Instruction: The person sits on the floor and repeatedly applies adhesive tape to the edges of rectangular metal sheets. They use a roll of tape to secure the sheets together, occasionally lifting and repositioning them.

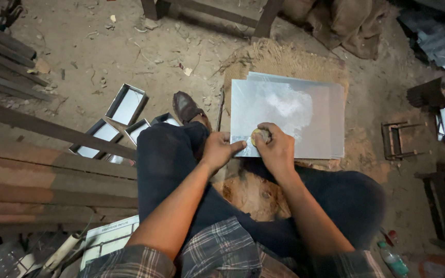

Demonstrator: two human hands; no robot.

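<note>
A stack of shiny metal sheets (pixel 305 113) lies on a jute mat on the dirt floor in front of me. My right hand (pixel 275 149) is closed around a small round yellowish object (pixel 259 136) pressed to the near edge of the top sheet. My left hand (pixel 221 148) rests beside it, its fingers touching the sheet's near left corner and pointing toward the right hand. I sit with my legs bent, a brown shoe (pixel 186 107) left of the sheets.
Several open metal trays (pixel 126 105) lie to the left past my knee. Long wooden planks (pixel 42 170) and metal bars (pixel 6 62) fill the left side. A small metal frame (pixel 400 140), a pipe block (pixel 439 91) and sheet scraps (pixel 439 44) sit right. A plastic bottle (pixel 393 260) lies bottom right.
</note>
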